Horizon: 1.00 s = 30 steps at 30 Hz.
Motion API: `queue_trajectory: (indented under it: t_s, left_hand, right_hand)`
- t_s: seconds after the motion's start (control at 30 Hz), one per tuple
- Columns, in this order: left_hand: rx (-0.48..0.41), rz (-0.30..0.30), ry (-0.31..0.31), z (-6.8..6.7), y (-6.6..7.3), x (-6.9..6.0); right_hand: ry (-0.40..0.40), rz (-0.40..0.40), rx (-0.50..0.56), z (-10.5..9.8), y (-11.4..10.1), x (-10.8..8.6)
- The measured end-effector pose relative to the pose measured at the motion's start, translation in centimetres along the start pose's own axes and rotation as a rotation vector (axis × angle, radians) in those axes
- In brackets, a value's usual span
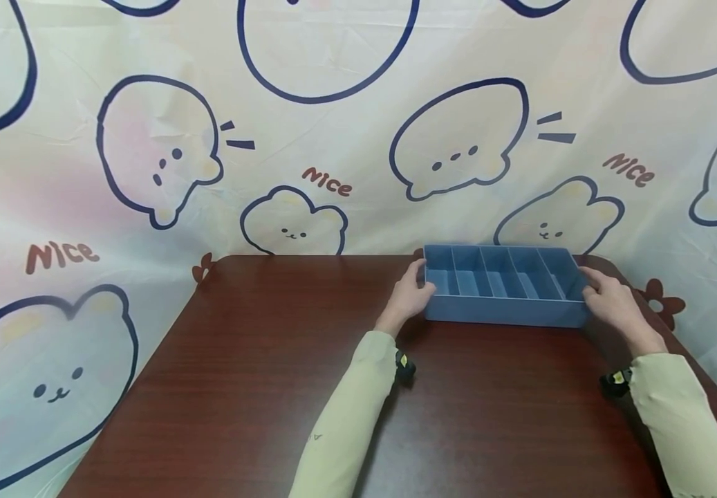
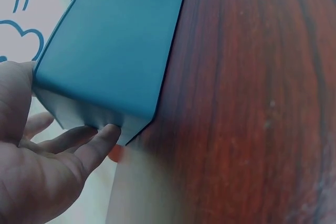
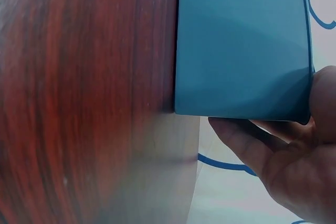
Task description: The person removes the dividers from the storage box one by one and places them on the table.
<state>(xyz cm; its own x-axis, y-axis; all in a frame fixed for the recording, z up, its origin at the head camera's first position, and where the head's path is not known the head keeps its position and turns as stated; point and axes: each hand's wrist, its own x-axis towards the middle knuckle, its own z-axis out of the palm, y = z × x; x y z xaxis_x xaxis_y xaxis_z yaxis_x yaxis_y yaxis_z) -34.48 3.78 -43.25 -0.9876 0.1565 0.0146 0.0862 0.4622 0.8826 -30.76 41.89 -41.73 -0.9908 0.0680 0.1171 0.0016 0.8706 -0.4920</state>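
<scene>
A blue divided storage box sits at the far right part of the table, its row of several compartments facing up with nothing seen in them. My left hand holds its left end. In the left wrist view, the fingers press the end wall while the thumb lies at the top edge. At the opposite end, my right hand grips the box. The right wrist view shows fingers against that end wall and the thumb by the rim, partly cut off by the frame.
The dark brown wooden table stretches to the left and toward me. Behind it and at both sides hangs a pale curtain with cartoon outlines. The box stands close to the table's back edge and right edge.
</scene>
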Motion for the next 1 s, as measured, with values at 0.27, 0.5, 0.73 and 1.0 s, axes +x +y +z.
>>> queue_trajectory:
  t_s: [0.27,0.5,0.73,1.0]
  left_hand:
    - [-0.006,0.000,0.008,-0.4,-0.3,0.0]
    - [-0.018,0.001,0.007,-0.6,-0.6,0.1]
    - [-0.019,0.008,0.004,-1.1,-0.9,0.0]
    - [-0.019,-0.004,0.006,-1.7,-1.0,-0.2]
  right_hand:
    - [0.010,-0.002,-0.002,0.4,-0.4,0.1]
    - [0.005,-0.004,0.007,0.6,-0.7,0.2]
    - [0.004,-0.016,0.005,0.7,-1.1,0.4]
    - [0.002,-0.014,-0.007,0.9,-1.9,0.4]
